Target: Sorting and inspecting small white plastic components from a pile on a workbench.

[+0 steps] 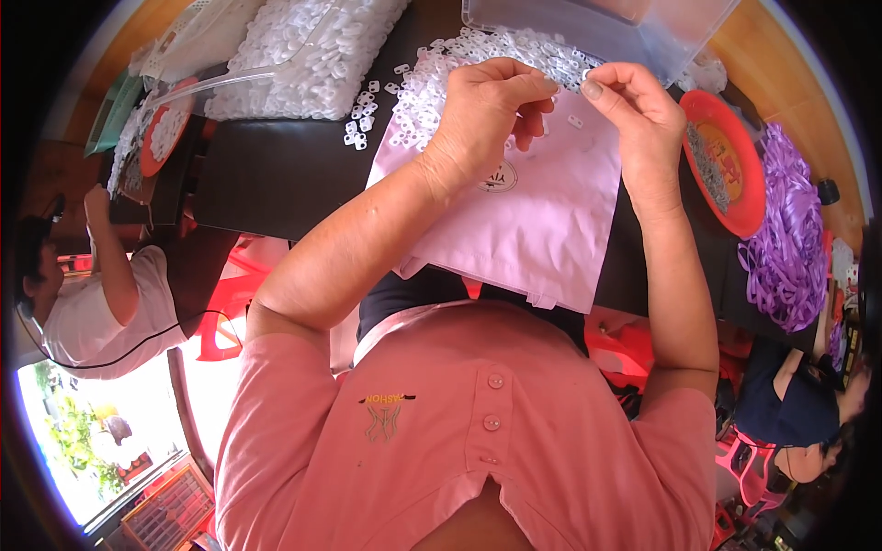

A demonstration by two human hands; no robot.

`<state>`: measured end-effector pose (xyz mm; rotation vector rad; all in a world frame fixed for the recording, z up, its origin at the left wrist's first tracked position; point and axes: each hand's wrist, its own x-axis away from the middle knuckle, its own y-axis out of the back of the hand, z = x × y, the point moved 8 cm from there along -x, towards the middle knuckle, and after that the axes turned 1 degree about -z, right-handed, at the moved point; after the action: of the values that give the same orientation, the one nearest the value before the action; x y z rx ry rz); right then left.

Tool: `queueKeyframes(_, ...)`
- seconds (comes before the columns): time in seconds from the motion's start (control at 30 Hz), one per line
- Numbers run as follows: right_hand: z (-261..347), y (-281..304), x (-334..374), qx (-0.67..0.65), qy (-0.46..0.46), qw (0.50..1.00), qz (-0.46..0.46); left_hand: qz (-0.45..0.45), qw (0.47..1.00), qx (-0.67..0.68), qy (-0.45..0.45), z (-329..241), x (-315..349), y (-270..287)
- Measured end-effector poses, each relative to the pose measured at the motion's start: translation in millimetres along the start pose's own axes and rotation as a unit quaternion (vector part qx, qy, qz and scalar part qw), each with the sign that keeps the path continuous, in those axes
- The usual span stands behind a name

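My right hand [641, 115] pinches a small white plastic piece [587, 75] between thumb and forefinger. Close beside it, my left hand [491, 106] is closed in a pinch too; whatever sits at its fingertips is too small to make out. Both hands are above a pink fabric bag [542, 230] spread over the table edge, with a round printed mark on it. Under and behind my left hand lies a loose heap of white plastic pieces [423, 92], each with holes. One single piece [575, 120] rests on the bag between the hands.
A large clear bag of white pieces [294, 64] stands left on the dark table [266, 184]. Behind is a clear plastic bin [680, 41]. To the right are a red plate [749, 184] with small grey parts and purple ribbons [785, 248]. People sit at both sides.
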<state>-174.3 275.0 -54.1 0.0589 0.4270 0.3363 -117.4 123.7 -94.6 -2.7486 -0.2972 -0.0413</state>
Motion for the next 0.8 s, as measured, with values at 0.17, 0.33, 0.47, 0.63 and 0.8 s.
queueKeyframes(0.17, 0, -4, 1, -0.032, -0.027, 0.999, 0.011, -0.003, 1.0, 0.015, 0.009, 1, 1, 0)
queueKeyframes(0.33, -2, -6, 2, -0.054, -0.052, 0.997, 0.02, -0.004, 1.0, 0.014, 0.005, 0, 1, 0)
queueKeyframes(0.47, -1, -8, 2, -0.068, -0.055, 0.996, 0.026, -0.007, 1.0, 0.017, 0.001, 1, 1, 1)
queueKeyframes(0.63, -2, -10, 3, -0.077, -0.055, 0.995, 0.027, -0.009, 1.0, 0.017, -0.01, -1, 1, -1)
queueKeyframes(0.8, 1, -11, 3, -0.073, -0.058, 0.995, 0.024, -0.016, 1.0, 0.016, -0.01, -3, 3, 0)
